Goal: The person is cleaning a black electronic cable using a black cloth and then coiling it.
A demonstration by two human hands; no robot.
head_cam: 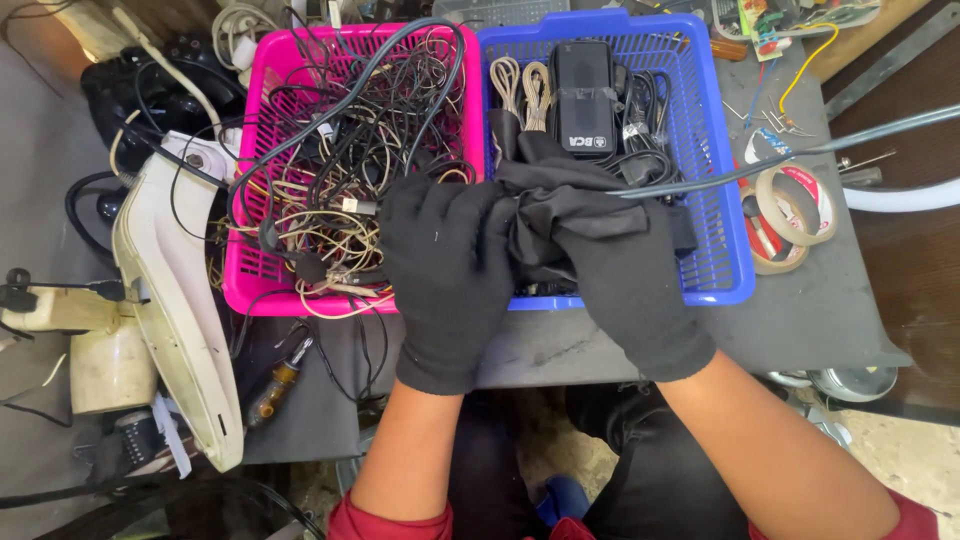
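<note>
Both gloved hands, left hand (445,270) and right hand (625,280), clench a black cloth (560,205) over the blue basket (725,240), where it may snag the cable (800,152) crossing it

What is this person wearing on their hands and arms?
Both the left hand and the right hand wear plain black knitted gloves with ribbed cuffs ending at the wrists. The forearms are bare, and red sleeves show near the elbows, at the picture's bottom edge.
</note>
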